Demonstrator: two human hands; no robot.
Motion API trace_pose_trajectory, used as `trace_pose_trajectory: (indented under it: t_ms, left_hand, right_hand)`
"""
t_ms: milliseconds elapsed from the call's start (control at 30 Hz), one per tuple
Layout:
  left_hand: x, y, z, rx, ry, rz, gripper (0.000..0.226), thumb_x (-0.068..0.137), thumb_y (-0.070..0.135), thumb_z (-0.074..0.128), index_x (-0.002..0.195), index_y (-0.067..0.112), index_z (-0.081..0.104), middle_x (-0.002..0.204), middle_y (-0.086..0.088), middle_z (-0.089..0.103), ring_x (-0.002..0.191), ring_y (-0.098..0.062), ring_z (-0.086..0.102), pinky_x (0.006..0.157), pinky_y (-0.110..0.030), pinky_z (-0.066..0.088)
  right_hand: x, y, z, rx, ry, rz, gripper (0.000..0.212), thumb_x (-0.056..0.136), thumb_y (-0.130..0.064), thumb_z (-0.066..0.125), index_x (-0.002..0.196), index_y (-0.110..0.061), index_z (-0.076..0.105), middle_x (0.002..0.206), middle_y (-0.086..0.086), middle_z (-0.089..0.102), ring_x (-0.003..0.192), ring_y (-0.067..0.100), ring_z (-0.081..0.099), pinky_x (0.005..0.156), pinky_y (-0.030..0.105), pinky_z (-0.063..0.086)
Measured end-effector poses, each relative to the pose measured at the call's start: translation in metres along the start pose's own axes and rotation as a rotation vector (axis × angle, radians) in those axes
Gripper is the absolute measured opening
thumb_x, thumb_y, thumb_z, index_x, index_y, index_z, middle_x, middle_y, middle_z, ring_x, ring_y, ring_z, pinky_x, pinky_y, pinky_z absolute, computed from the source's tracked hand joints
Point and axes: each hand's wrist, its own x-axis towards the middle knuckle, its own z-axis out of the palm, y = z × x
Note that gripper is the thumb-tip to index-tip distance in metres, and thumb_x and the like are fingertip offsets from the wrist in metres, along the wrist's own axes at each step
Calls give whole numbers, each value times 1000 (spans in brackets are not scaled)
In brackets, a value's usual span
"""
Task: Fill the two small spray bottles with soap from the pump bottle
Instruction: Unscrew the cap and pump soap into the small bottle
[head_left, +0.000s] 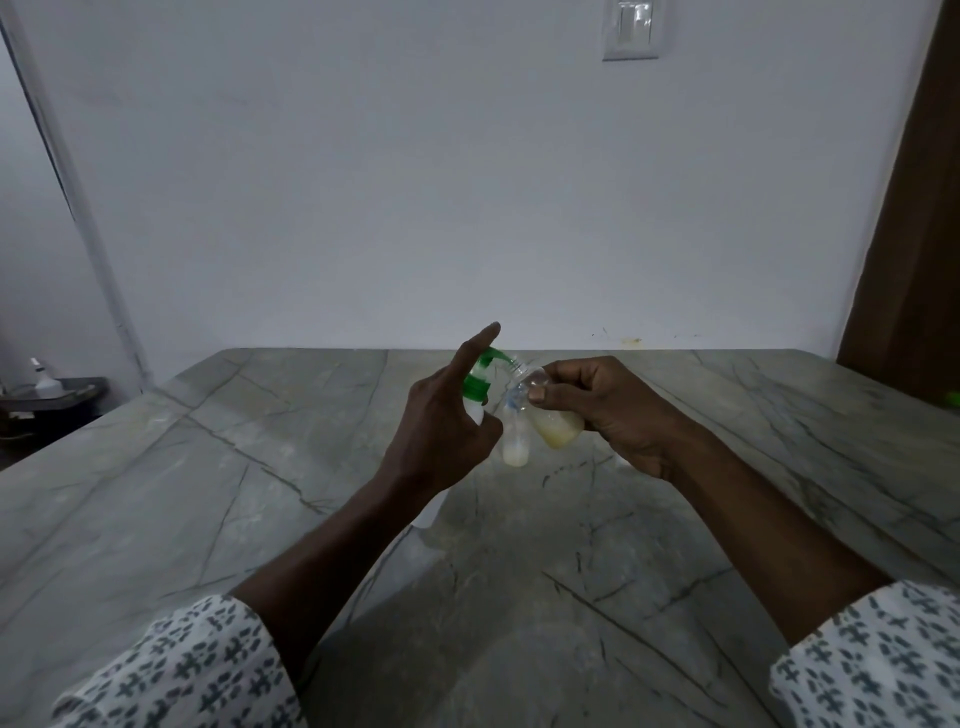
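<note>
My left hand (441, 421) grips a white pump bottle (475, 410) with a green pump head (480, 371); its index finger is raised straight above the pump. My right hand (602, 410) pinches a small clear spray bottle (556, 426), tilted, with its open neck at the pump's nozzle and yellowish soap in its lower end. A second small clear bottle (516, 447) stands upright between my hands with a little pale soap at its bottom. The pump bottle's body is mostly hidden behind my left hand.
The grey veined stone table (208, 493) runs to a white wall. A small green thing (953, 399) lies at the table's right edge. Off the table at far left a white bottle (44, 379) stands on a dark tray. A brown door (914, 208) is at right.
</note>
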Motion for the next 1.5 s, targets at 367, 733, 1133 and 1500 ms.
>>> trace_pose_trajectory:
  t_ms: [367,733,1133,1500]
  left_hand:
    - [0,4,0,10,31,-28,64,72,-3,74,133,11,57,95,7,63,75,3,56,75,4,39]
    - [0,-1,1,25,-18,-17,90,73,7,74,151,22,32,102,9,63,74,7,57,76,-1,45]
    - [0,-1,1,18,24,-30,72,74,2,77,139,18,50,100,11,60,74,11,56,75,5,40]
    - [0,-3,3,21,8,-1,88,72,4,77,148,21,36,104,3,67,74,1,60,77,-3,48]
  right_hand:
    - [-2,1,3,-39,-12,8,22,88,-24,68,107,-15,75,106,10,75,91,17,67,84,36,50]
    - [-3,-2,4,-8,11,3,24,91,-20,66,112,-12,72,108,9,75,108,32,66,97,51,51]
    - [-2,-1,6,-31,0,7,26,89,-26,68,111,-13,73,107,9,75,108,34,66,98,52,49]
    - [-3,-2,7,12,0,9,22,91,-21,65,111,-16,72,108,6,75,107,27,68,96,47,51]
